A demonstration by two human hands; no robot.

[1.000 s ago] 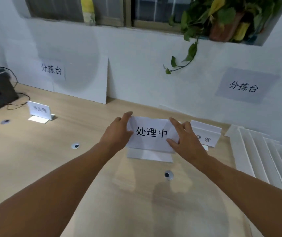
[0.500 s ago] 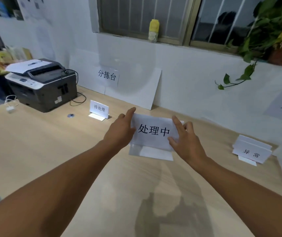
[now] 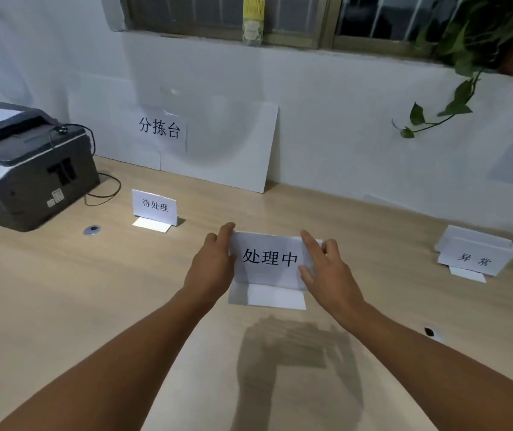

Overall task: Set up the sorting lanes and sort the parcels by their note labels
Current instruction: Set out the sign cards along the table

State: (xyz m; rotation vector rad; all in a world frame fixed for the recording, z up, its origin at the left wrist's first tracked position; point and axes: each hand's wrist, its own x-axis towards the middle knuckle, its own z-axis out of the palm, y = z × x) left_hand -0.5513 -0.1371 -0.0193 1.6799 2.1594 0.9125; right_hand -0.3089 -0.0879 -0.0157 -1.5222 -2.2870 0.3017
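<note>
Pale wood worktop (image 3: 62,306) runs along a white wall under a barred window. At far left stands a grey printer (image 3: 22,169) with a black cable looping off its right side. A small round disc (image 3: 92,230) lies just right of the printer's front corner. Next comes the 待处理 sign (image 3: 154,205), upright on its folded foot. Behind it a wall sheet (image 3: 160,129) reads 分拣台, fixed to a white board (image 3: 233,157) that leans on the wall. A yellow-capped bottle (image 3: 252,20) stands on the sill above. At centre the 处理中 sign (image 3: 269,259) stands tilted back, with its foot flat on the worktop. The left grip (image 3: 210,269) holds its left edge, index finger reaching the top corner. The right grip (image 3: 329,275) pinches its right edge, index finger and thumb on the printed face. A trailing plant (image 3: 466,57) hangs from the sill at right. Below it the 异常 sign (image 3: 474,259) stands well apart from the centre sign. A dark hole (image 3: 428,331) marks the worktop nearer the camera.
</note>
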